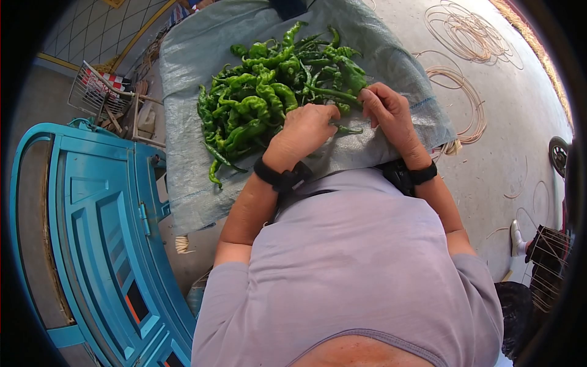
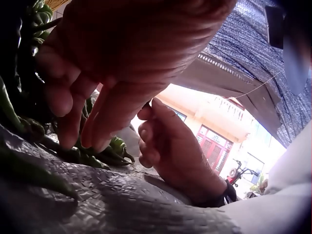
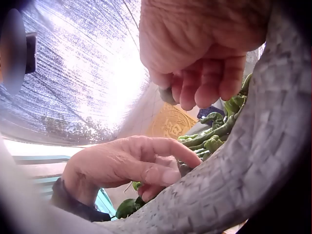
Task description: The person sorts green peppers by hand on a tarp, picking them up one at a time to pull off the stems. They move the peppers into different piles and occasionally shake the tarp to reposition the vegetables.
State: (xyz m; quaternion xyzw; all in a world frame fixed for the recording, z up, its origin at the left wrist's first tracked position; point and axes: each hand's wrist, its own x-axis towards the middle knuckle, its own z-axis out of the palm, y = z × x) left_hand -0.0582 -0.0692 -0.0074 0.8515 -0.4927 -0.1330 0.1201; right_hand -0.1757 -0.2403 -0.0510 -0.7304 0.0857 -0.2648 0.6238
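Observation:
A heap of long, wrinkled green peppers point(image 1: 263, 101) lies on a pale woven plastic sheet point(image 1: 186, 79). My left hand point(image 1: 306, 129) reaches down at the near right edge of the heap, its fingers touching peppers. In the left wrist view these fingers point(image 2: 73, 109) are loosely extended down among the peppers. A small pepper point(image 1: 348, 130) pokes out beside them. To its right, my right hand point(image 1: 391, 113) pinches the end of a green pepper point(image 1: 351, 74) between thumb and fingers. The right wrist view shows a greenish end point(image 3: 166, 95) at those fingertips, mostly hidden by the hand.
A blue metal vehicle panel point(image 1: 104, 208) stands at the left, below a wire basket point(image 1: 95, 92). Coils of pale cord point(image 1: 468, 33) lie on the concrete floor to the right. A wheel point(image 1: 557, 156) and another person's shoe point(image 1: 518, 238) appear at the right edge.

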